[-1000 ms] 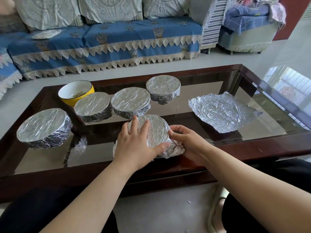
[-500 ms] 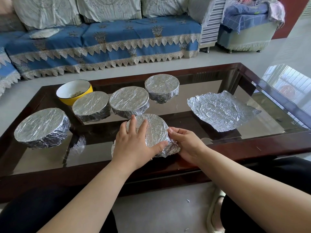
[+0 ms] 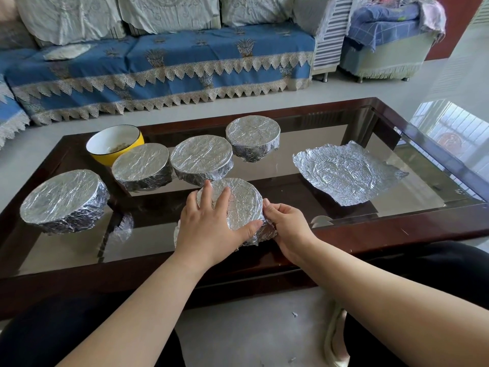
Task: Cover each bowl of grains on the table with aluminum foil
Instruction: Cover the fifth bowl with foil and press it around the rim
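Blue-covered sofa (image 3: 164, 62), cushioned stool (image 3: 386, 49)

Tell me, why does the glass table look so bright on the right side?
Head view: the glass table mirrors a bright window at its right end; the foil sheet glints; the wide lens bends the sofa edge.

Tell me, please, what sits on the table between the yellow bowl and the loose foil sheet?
In the head view, three foil-covered bowls stand in a row between the yellow bowl and the loose foil sheet.
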